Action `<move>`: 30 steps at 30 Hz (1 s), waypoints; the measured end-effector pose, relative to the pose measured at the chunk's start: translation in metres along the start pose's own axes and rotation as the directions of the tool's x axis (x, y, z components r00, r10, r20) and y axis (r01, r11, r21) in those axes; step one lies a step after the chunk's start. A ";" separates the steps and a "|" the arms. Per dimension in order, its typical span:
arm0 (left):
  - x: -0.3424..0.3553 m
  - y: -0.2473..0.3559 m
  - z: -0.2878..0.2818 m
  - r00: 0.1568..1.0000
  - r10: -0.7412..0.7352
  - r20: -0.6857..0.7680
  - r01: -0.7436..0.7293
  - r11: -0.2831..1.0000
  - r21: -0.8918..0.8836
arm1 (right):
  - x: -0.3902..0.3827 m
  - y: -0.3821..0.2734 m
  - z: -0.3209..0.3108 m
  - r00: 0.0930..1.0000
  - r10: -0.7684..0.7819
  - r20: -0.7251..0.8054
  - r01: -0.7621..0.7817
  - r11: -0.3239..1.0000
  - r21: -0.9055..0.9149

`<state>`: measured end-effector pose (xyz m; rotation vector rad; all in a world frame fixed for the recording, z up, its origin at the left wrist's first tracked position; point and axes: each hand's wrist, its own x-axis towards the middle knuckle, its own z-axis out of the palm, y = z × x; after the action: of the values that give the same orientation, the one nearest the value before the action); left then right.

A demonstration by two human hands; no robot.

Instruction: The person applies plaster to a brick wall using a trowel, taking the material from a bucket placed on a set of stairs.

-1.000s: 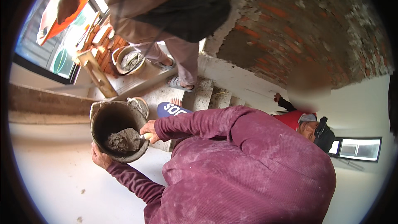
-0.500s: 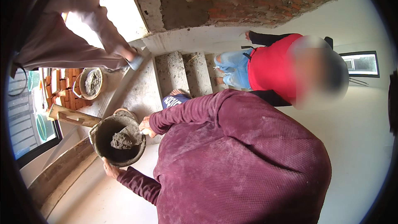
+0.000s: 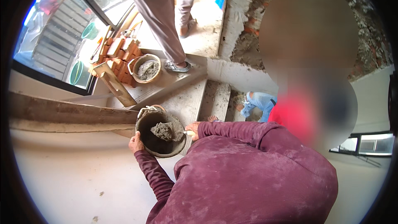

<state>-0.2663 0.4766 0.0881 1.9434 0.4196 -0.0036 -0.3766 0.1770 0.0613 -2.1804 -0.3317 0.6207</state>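
Observation:
A dark, mortar-stained bucket (image 3: pixel 150 142) stands in front of me. My left hand (image 3: pixel 136 142) grips its near-left rim. On the other side, my right hand (image 3: pixel 193 130) is closed round the pale handle of a trowel (image 3: pixel 178 131). The trowel's mortar-coated blade reaches into the bucket, beside a lump of wet grey mortar (image 3: pixel 161 131). A rope handle (image 3: pixel 146 110) lies at the bucket's far rim. Behind that rim, a brownish round edge of another container (image 3: pixel 158 107) partly shows.
A second bucket (image 3: pixel 144 80) of mortar stands on the landing by stacked bricks (image 3: pixel 125 51) and a wooden board (image 3: pixel 115 86). Beside it stands a person in grey trousers (image 3: pixel 155 14). Steps (image 3: pixel 214 98) lie ahead right, near a person in red (image 3: pixel 286 116). A ledge (image 3: pixel 70 112) runs left.
My view has turned, so the bucket and both hands appear farther right. Both hands keep their grips. The person in grey trousers appears farther right, a foot beside the second bucket.

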 end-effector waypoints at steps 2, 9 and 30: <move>0.001 -0.003 0.002 0.999 0.052 -0.010 -0.051 0.996 0.066 | 0.007 0.007 0.005 1.000 -0.014 0.021 0.014 1.000 -0.019; -0.013 0.017 0.000 0.999 0.047 -0.001 -0.047 0.996 0.073 | 0.010 0.005 0.009 0.996 -0.028 0.081 0.028 1.000 0.003; -0.020 0.019 0.000 0.997 0.062 0.038 -0.069 0.968 0.241 | 0.003 -0.002 -0.009 0.991 -0.032 0.132 0.045 0.994 -0.097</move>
<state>-0.2793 0.4648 0.1086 2.1947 0.3474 -0.0429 -0.3691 0.1735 0.0664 -2.2278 -0.4827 0.7413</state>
